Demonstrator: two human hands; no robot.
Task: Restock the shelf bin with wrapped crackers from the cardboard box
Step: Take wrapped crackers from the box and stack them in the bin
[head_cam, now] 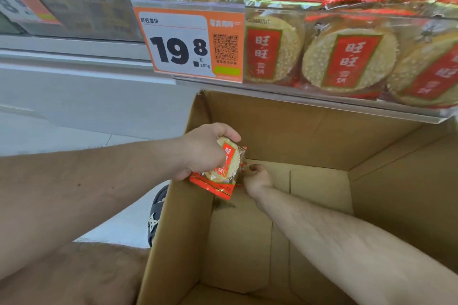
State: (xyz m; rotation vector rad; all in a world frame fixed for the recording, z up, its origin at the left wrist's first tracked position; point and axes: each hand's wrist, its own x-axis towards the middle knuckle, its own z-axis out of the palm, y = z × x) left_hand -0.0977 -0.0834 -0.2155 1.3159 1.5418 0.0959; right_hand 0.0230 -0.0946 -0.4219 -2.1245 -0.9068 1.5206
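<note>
Wrapped cracker [226, 164] is held over the near-left corner of the cardboard box [309, 131], tilted w/ red seam end down-left; the shelf bin [322, 57], already well filled, lies directly above and slightly right, so the next move judged to be lift up-right. Left hand [205, 150] grips the cracker from above, fingers curled round its top edge. Right hand [256, 178] is deep in the box just beside and below it, near the box floor; fingers hidden behind the packet, grip state cannot tell.

Shop aisle: a shelf bin [322, 104] stacked with wrapped crackers [347, 59] carries a printed price tag [183, 44] with QR code; an open cardboard box [322, 136] stands on the pale floor [74, 136] below.
</note>
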